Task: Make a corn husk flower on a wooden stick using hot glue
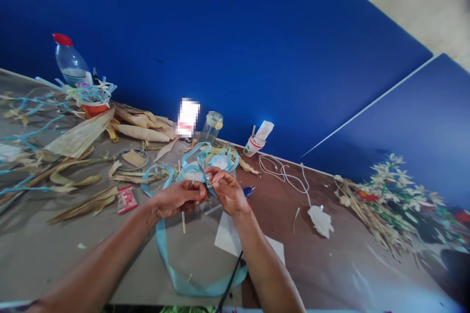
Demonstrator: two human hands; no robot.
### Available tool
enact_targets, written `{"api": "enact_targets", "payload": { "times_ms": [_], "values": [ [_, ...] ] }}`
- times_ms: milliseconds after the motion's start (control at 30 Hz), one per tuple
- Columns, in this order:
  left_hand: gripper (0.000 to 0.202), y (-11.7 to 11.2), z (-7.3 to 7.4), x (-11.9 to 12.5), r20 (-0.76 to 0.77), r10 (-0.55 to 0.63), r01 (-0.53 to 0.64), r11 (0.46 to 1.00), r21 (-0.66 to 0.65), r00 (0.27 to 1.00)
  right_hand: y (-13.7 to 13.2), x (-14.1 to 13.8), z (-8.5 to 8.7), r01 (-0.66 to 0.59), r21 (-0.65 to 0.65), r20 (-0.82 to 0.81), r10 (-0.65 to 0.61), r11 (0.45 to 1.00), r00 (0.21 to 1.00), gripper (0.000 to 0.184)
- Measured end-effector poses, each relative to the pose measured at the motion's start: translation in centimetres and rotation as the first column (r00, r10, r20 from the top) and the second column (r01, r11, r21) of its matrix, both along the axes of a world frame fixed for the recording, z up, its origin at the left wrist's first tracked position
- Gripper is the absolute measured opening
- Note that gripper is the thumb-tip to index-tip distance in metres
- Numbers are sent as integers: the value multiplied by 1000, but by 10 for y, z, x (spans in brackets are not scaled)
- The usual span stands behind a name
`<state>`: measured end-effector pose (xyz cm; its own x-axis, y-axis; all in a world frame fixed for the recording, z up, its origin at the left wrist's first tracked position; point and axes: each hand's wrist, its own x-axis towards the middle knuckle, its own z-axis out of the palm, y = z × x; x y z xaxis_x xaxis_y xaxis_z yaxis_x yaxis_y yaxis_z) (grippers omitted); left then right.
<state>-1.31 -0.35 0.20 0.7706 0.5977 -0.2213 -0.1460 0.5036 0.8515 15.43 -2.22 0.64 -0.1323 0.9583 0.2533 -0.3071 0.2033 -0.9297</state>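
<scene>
My left hand is closed in a pinch near the middle of the table; what its fingertips hold is too small to make out. Right beside it, my right hand is raised with thumb and fingers pressed together, and the thing between them is hidden. Behind both hands and down toward the table's front runs a light blue ribbon in loose loops. A thin pale stick lies just below my left hand. Under my right forearm are white paper pieces. A small dark blue object lies right of my right hand.
Dried corn husks, a red-and-white packet and a red-capped bottle are at left. A glass jar, a bright blurred-out screen and a paper cup stand along the blue partition. A white cable and white flowers lie right.
</scene>
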Motion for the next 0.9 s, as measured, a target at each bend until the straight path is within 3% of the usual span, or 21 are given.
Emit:
{"api": "enact_targets", "payload": {
  "times_ms": [67, 167, 300, 567, 667, 767, 900],
  "values": [
    [28, -3, 0, 1, -19, -60, 61, 998, 33, 998, -2, 2, 4, -151, -51, -32, 149, 987, 988, 14],
    [29, -7, 0, 2, -62, -122, 127, 989, 79, 991, -4, 1, 4, -244, -51, -48, 241, 969, 969, 11],
    [31, -9, -1, 2, -113, -216, 229, 967, 115, 970, -6, 0, 1, -270, -23, -74, 268, 963, 961, 8],
    [35, -10, -6, 5, -109, -258, 268, 958, 101, 960, -5, 3, -3, -275, -51, 4, 275, 960, 961, 8],
    [35, -9, -6, 3, -93, -231, 240, 965, 104, 969, -2, 4, -2, -235, -39, -31, 233, 971, 972, 9],
    [34, -6, -5, 2, -93, -180, 195, 962, 192, 979, 1, 6, 0, -162, -49, -69, 159, 986, 985, 10],
    [29, 0, -7, 5, -157, 87, -25, 932, 362, 984, 4, 10, 2, -117, -99, -106, 107, 988, 989, 12]
  ]
}}
